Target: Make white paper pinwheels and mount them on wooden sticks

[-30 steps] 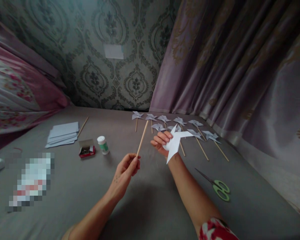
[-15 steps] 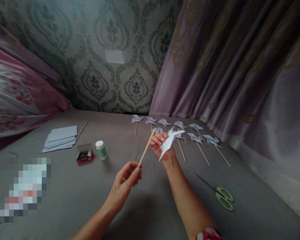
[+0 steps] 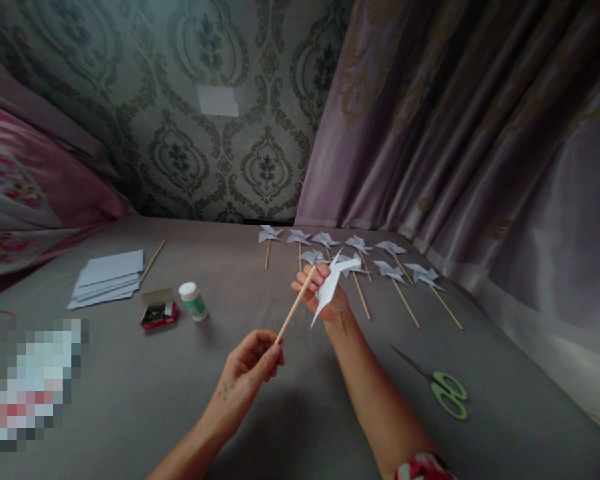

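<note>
My left hand is closed on the lower end of a thin wooden stick, which slants up to the right. My right hand holds a white folded paper pinwheel, seen nearly edge-on. The stick's upper tip is right beside the right hand's fingers; whether it touches the paper I cannot tell. Behind my right hand lie several finished paper pinwheels on sticks. Green-handled scissors rest to the right of my right forearm.
On the left are a stack of white paper, another stick, a small red open box with dark contents and a white-and-green bottle. A blurred-out item lies front left. Curtains hang along the right.
The stick's tip has moved closer to the right hand's fingers and the pinwheel. The paper has turned slightly. The whole view has shifted a little.
</note>
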A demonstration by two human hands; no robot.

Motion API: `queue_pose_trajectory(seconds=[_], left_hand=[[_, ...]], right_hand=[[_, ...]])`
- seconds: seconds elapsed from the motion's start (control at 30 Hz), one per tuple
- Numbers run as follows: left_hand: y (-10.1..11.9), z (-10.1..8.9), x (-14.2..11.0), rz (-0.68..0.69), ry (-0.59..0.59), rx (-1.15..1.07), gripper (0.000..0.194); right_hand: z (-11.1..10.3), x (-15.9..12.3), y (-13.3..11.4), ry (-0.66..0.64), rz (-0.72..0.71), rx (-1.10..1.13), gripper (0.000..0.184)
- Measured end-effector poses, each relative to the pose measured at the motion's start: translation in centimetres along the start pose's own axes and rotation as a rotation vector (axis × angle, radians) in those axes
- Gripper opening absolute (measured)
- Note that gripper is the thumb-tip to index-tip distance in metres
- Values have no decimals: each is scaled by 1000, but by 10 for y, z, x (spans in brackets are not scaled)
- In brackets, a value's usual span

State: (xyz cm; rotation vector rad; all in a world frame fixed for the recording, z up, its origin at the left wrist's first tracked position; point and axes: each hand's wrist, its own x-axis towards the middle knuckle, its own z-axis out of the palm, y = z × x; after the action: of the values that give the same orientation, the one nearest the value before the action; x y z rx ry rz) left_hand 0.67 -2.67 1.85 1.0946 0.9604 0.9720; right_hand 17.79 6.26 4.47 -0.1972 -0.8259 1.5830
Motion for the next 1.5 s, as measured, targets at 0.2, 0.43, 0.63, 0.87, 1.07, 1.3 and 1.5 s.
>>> queue_pose_trajectory(seconds=[0.2,0.43,0.63,0.87,1.07,1.3,1.5], left_hand=[[4,3,-2,-7,5,26,31],[-1,1,0,-2,-22,13,32],[-1,1,0,-9,-42,-18,33],[0,2,-2,-21,-38,-21,33],[3,3,-3,-20,-38,-26,34],[0,2,-2,-27,-49,-33,34],[0,3,-2,-24,-50,-45,36]], right_hand=[[8,0,-2,25,-1,-19,45],[10,0,-2,59,9,-60,45],[10,-1,-2,-22,-9,-25,38],[7,-2,0,-6,-5,-73,39],[9,-2,-1,43,0,-100,46],[10,-2,-2,75,2,-130,49],[10,-2,-2,60,-2,-108,50]])
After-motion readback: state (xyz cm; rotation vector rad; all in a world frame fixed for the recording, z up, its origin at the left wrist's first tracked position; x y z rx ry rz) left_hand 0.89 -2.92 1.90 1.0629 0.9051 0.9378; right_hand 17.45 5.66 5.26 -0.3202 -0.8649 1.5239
